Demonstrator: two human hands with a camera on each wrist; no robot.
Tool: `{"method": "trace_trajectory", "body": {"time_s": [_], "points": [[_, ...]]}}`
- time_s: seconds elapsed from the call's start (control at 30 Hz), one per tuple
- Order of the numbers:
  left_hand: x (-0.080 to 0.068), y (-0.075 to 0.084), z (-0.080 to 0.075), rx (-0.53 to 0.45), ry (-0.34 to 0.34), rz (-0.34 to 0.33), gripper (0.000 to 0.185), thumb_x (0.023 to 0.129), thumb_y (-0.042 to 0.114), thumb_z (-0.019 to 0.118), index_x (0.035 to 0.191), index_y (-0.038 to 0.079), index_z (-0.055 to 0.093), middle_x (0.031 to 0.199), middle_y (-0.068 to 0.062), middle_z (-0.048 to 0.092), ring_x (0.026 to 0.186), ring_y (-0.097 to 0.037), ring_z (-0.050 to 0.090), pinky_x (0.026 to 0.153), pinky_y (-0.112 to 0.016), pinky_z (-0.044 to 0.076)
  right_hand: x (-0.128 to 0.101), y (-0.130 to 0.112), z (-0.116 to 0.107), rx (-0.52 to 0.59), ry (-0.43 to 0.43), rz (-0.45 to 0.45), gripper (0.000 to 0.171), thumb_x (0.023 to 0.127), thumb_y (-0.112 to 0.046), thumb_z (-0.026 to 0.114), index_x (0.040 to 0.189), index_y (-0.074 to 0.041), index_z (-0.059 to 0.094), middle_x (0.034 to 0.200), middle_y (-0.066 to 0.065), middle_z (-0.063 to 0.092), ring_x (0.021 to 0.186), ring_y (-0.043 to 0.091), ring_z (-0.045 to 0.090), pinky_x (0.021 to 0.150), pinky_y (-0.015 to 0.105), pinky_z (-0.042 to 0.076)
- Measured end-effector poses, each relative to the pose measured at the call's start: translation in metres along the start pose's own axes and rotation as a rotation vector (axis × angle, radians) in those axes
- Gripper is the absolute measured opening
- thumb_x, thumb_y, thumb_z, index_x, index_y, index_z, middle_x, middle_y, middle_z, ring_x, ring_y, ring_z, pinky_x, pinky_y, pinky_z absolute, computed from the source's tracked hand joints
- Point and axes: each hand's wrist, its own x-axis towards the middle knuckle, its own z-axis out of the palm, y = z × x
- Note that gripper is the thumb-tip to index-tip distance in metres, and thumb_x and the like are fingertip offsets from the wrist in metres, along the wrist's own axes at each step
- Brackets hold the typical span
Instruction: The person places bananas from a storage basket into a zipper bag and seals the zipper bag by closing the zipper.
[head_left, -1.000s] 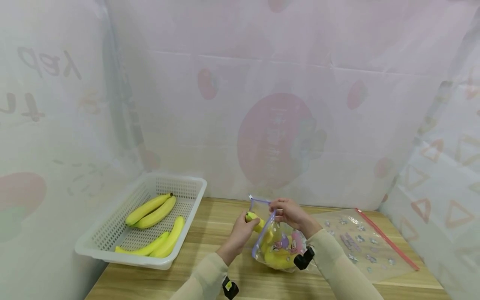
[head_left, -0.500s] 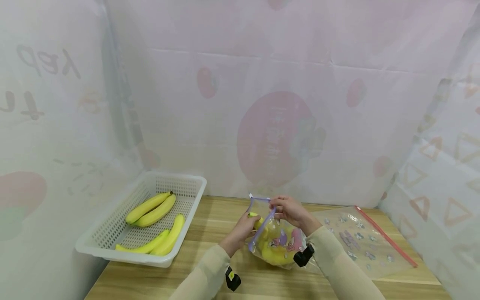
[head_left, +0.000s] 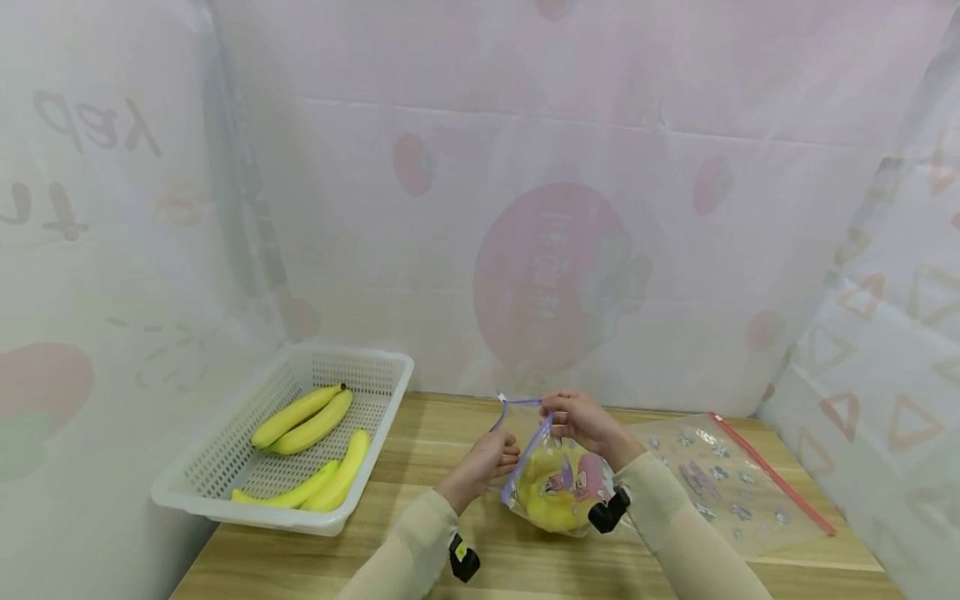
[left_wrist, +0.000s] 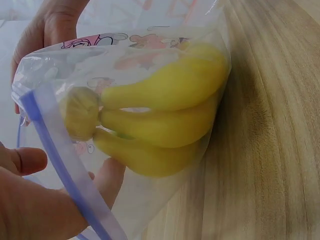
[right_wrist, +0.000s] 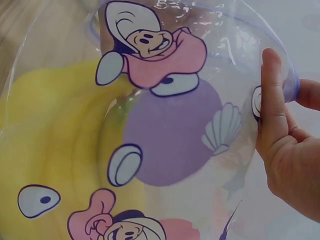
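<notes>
A clear zip bag (head_left: 557, 483) with purple edging and cartoon prints stands on the table, bulging with bananas (left_wrist: 160, 115). My right hand (head_left: 579, 421) pinches the purple rim of its mouth and draws it open; the thumb and fingers lie either side of the film in the right wrist view. My left hand (head_left: 483, 465) is at the mouth, its fingertips inside. In the left wrist view, fingers show through the film just beside the stem end of the bananas, thumb apart from them, holding nothing.
A white perforated basket (head_left: 381, 433) with several bananas (head_left: 309, 423) stands at the left. A flat clear bag (head_left: 720, 492) with a red zip lies right, close to the filled one. Printed white sheets (head_left: 420, 250) close in the wooden table (head_left: 420, 467).
A second ago my left hand held a banana at the bag mouth; the banana has gone inside and the left fingers have let go. My right hand keeps its grip on the rim.
</notes>
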Motion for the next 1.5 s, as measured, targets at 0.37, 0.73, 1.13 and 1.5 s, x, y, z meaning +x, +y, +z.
{"method": "trace_trajectory", "body": {"time_s": [0.37,0.73,1.13,1.5], "points": [[-0.001,-0.003,-0.004,0.064,-0.057,0.025,0.036,0.093,0.013,0.045,0.115,-0.014,0.053,0.106,-0.020,0.058,0.098,-0.029,0.059,0.091,-0.043,0.047,0.000,0.004,-0.003,0.002,0.007,-0.016,0.021,0.098,-0.009,0.048,0.107,0.009,0.052,0.087,0.006,0.055,0.072,0.013,0.058,0.059,0.022,0.051],[-0.019,0.044,-0.046,0.298,-0.206,0.078,0.037,0.097,0.023,0.045,0.114,-0.008,0.057,0.106,-0.013,0.062,0.099,-0.027,0.059,0.091,-0.044,0.047,-0.003,0.005,-0.006,0.049,0.031,-0.003,0.018,0.099,-0.010,0.048,0.105,0.006,0.053,0.086,0.006,0.056,0.069,0.013,0.057,0.057,0.022,0.051],[-0.023,0.105,-0.129,0.369,-0.162,0.059,0.044,0.100,0.025,0.044,0.130,-0.007,0.046,0.118,-0.021,0.056,0.106,-0.032,0.057,0.090,-0.041,0.049,-0.006,0.006,-0.006,0.065,-0.002,-0.006,0.017,0.098,-0.010,0.050,0.102,0.006,0.054,0.086,0.007,0.056,0.068,0.012,0.057,0.057,0.022,0.050],[-0.013,0.104,-0.221,0.510,-0.008,0.008,0.053,0.101,0.028,0.042,0.138,-0.009,0.031,0.118,-0.025,0.051,0.105,-0.036,0.055,0.083,-0.038,0.051,-0.008,0.003,-0.003,0.040,0.007,-0.015,0.017,0.099,-0.009,0.049,0.101,0.006,0.054,0.089,0.008,0.055,0.070,0.014,0.057,0.058,0.022,0.051]]}}
